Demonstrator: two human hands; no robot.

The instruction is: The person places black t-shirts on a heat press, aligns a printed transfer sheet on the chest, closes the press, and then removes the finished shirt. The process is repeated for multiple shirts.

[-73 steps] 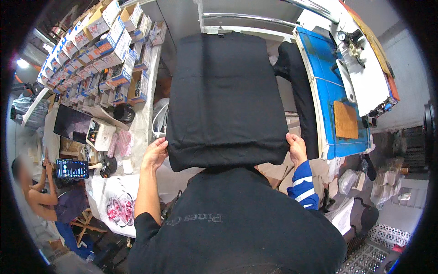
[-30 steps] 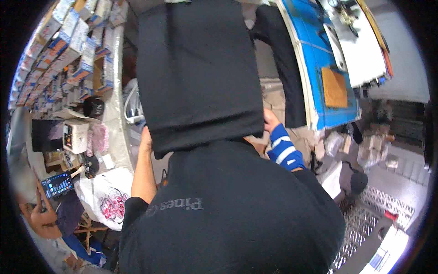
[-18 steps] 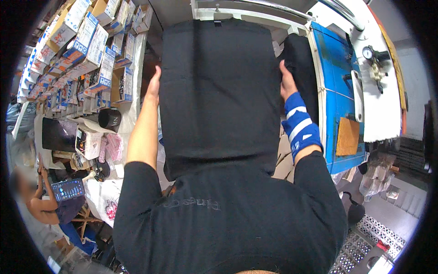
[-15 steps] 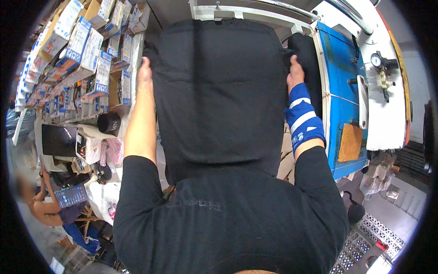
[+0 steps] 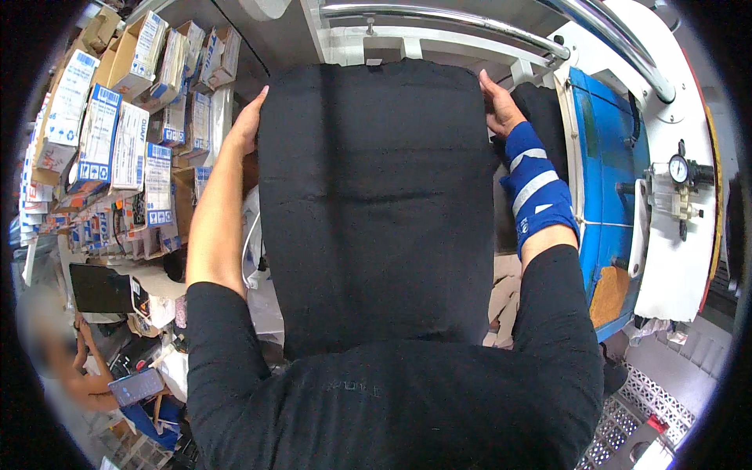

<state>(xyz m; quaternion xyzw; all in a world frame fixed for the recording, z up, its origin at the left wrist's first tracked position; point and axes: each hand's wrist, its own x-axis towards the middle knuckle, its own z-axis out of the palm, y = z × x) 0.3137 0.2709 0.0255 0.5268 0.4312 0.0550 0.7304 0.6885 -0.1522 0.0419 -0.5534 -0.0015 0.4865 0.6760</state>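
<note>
Black cloth (image 5: 376,211) between left fingers (image 5: 259,99) and right fingers (image 5: 487,84), at its upper sides, openness and hold unclear

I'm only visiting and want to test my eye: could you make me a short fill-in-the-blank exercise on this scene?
1. The large cloth between the left hand and right hand is coloured ____.
2. The band worn near the right hand has white stripes on a ____ ground.
3. The round dial gauge is on the picture's ____ side.

Missing words: black; blue; right.
</note>
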